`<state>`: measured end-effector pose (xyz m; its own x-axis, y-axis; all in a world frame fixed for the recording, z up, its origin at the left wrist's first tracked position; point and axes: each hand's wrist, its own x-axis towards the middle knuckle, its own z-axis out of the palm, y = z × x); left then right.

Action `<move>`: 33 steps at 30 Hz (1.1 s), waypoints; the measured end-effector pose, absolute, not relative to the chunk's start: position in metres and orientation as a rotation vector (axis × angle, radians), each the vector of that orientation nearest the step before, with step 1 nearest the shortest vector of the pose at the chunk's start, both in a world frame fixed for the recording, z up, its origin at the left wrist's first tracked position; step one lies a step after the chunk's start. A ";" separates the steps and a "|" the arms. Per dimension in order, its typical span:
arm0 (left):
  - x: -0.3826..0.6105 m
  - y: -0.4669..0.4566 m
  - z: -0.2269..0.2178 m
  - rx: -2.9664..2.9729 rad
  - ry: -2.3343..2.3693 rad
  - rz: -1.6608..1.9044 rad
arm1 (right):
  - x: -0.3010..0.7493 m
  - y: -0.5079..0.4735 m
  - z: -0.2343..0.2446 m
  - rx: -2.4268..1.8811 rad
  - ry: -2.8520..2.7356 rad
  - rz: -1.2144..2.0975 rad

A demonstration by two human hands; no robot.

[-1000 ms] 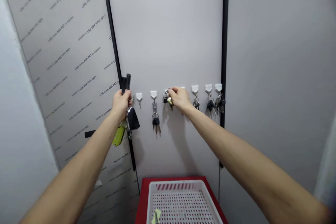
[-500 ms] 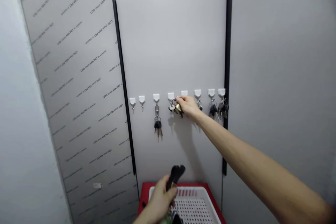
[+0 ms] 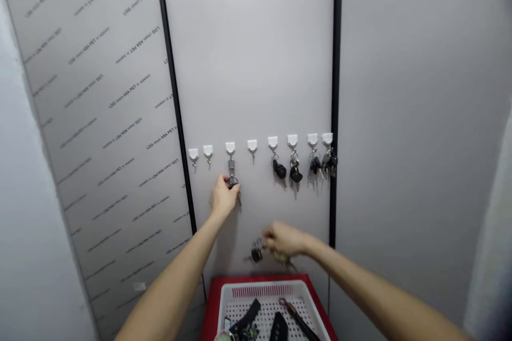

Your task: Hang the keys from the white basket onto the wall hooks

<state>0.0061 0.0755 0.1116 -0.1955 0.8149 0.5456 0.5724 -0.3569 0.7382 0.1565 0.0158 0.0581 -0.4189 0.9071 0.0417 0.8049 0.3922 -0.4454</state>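
My left hand (image 3: pixel 224 197) is raised to the wall, fingers closed around a bunch of keys (image 3: pixel 233 181). Those keys still hang by a metal clasp from the third hook (image 3: pixel 230 149) from the left. Lower and to the right, my right hand (image 3: pixel 285 240) pinches a second bunch of keys (image 3: pixel 256 251), smeared by motion, in front of the panel above the basket. In the white basket (image 3: pixel 306 289) lie a black strap (image 3: pixel 246 317), a dark flat case (image 3: pixel 279 327), a dark strap with a metal clasp (image 3: pixel 298 319) and more keys, partly cut off by the frame.
Black key bunches hang from hooks on the right, the nearest bunch (image 3: pixel 279 170) on the fifth hook. The fourth hook (image 3: pixel 252 148) and the two leftmost hooks carry nothing. Black strip handles (image 3: pixel 335 106) edge the panel. The basket stands on a red surface (image 3: pixel 212 298).
My right hand has taken the keys off the fourth hook and moved down with them. My left hand has let go of the black strap and risen to the third hook's keys.
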 end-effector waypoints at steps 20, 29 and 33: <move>0.028 0.031 0.219 1.832 0.741 1.496 | 0.183 0.044 0.159 -1.583 -1.487 -0.279; 0.033 -0.002 0.082 2.090 0.936 0.403 | 0.189 0.028 0.208 -1.394 -1.727 -0.300; 0.030 -0.012 0.006 2.153 0.962 0.090 | 0.184 0.006 0.123 -1.507 -2.123 0.021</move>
